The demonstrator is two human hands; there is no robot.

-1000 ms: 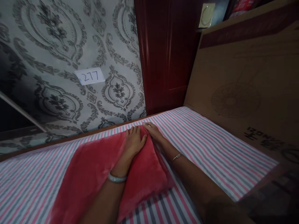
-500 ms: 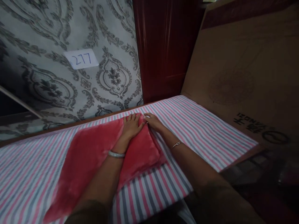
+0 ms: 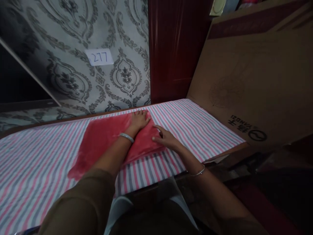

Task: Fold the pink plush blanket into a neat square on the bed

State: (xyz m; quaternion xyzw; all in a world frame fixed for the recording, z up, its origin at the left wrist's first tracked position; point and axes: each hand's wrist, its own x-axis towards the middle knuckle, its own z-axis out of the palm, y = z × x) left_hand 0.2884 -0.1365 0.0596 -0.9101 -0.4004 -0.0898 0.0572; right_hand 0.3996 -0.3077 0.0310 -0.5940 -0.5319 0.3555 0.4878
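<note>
A red cloth (image 3: pixel 102 137) with a soft, plush-looking surface lies flat on a pink, grey and white striped sheet (image 3: pixel 200 127). It looks folded in layers. My left hand (image 3: pixel 139 120) presses flat on its far right part, fingers spread, with a pale bangle on the wrist. At the cloth's right edge is my right hand (image 3: pixel 167 138), thumb and index finger apart with a gap between them. Whether its fingertips touch the cloth I cannot tell. A thin bracelet circles that wrist.
Patterned wallpaper bearing a paper marked 277 (image 3: pixel 100 57) rises behind the table. A dark red panel (image 3: pixel 173 49) stands beside it. A large cardboard box (image 3: pixel 249 75) leans at the right. A dark panel with a pale edge (image 3: pixel 22 75) is at the left.
My right hand has moved from the cloth's far right corner down along its right edge, and its fingers have spread. My left hand stays flat on the cloth. The camera view has shifted.
</note>
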